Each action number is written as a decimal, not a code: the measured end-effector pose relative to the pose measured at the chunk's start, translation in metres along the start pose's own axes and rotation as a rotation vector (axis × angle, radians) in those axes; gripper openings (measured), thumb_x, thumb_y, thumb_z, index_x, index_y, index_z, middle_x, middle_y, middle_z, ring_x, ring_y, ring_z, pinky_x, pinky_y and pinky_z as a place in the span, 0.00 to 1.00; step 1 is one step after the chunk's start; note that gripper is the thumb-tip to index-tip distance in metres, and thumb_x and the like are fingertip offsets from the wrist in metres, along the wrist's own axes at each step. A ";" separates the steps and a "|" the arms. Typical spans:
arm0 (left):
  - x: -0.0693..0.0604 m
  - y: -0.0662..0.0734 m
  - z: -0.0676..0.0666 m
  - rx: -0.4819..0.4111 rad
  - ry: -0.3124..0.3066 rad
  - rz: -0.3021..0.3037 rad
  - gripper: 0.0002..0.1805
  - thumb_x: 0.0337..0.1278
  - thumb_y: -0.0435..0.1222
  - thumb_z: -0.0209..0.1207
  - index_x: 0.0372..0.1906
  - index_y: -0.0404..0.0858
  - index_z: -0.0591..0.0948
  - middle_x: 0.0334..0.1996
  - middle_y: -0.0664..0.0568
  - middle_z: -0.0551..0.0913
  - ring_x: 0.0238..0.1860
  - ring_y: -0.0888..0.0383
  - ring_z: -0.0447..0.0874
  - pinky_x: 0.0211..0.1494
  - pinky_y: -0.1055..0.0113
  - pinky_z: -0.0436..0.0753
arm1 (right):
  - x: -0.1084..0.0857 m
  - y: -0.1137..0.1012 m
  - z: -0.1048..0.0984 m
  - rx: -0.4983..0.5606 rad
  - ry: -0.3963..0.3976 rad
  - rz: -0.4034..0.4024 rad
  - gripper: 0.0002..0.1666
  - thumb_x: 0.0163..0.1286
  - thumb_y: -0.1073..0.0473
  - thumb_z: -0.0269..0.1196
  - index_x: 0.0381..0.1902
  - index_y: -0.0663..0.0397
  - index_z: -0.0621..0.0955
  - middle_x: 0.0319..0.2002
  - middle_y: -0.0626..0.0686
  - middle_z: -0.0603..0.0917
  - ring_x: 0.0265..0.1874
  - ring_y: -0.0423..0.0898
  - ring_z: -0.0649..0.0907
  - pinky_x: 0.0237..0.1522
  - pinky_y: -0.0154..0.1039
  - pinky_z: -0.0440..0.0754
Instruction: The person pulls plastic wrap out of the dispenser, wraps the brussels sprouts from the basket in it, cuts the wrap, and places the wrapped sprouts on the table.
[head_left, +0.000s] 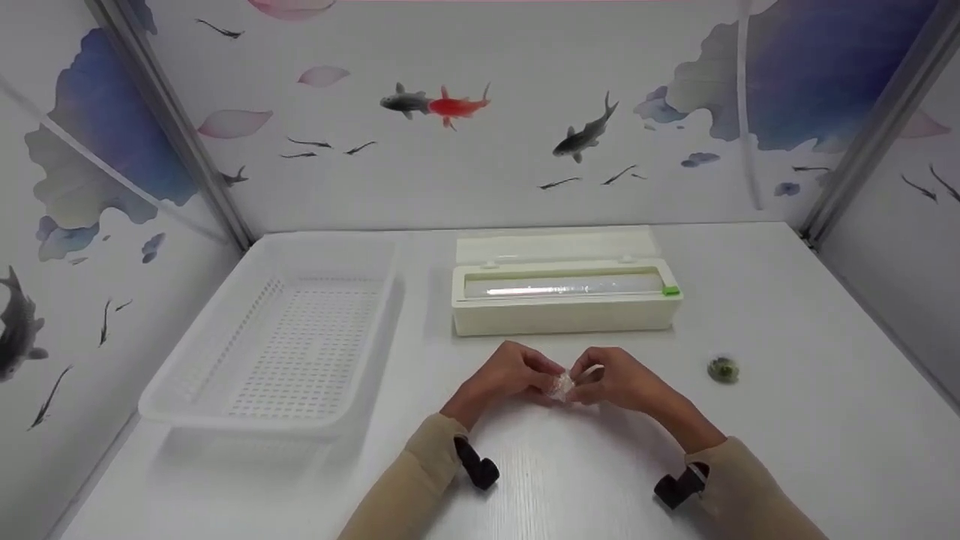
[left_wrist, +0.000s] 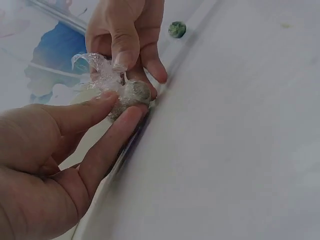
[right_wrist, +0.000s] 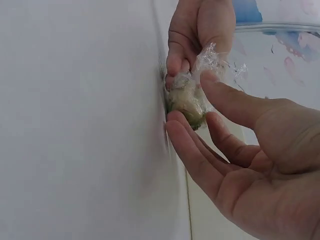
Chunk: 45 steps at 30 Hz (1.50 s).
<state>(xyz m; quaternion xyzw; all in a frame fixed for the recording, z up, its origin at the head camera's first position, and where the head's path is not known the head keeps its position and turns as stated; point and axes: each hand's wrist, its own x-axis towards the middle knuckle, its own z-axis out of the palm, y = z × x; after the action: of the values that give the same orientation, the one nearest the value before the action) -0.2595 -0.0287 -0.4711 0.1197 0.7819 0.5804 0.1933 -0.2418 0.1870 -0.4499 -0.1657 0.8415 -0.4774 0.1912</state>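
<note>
A small round greenish thing (left_wrist: pixel 136 95) in clear cling film is held between both hands, just in front of the cling film box. My left hand (head_left: pixel 514 371) pinches it between thumb and forefinger. The right hand (head_left: pixel 626 381) meets it from the other side, thumb on the loose, crumpled film (right_wrist: pixel 210 60) and fingertips against the ball. Its kind is hard to tell through the film. Off to the right on the table lies another small round green thing (head_left: pixel 723 369). Behind the hands stands a cream cling film box (head_left: pixel 566 319), its lid up and a film roll inside.
A white perforated plastic basket (head_left: pixel 244 424) sits on the table's left side. The box's hinged lid (head_left: pixel 555 244) leans back toward the rear wall, and a green slider (head_left: pixel 670 290) is at its right end. Printed panels enclose the white table (head_left: pixel 810 450).
</note>
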 end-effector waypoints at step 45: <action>-0.002 -0.003 0.000 -0.109 -0.114 0.054 0.12 0.55 0.20 0.63 0.44 0.32 0.87 0.35 0.49 0.87 0.27 0.56 0.88 0.36 0.62 0.91 | 0.002 -0.005 0.010 -0.040 0.109 0.167 0.16 0.60 0.57 0.74 0.40 0.61 0.83 0.34 0.52 0.88 0.32 0.42 0.86 0.34 0.33 0.79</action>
<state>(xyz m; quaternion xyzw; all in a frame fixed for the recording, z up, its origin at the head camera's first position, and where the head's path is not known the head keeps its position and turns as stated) -0.2573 -0.0306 -0.4735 0.1628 0.7334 0.6193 0.2281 -0.2380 0.1767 -0.4507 -0.0725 0.8709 -0.4511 0.1811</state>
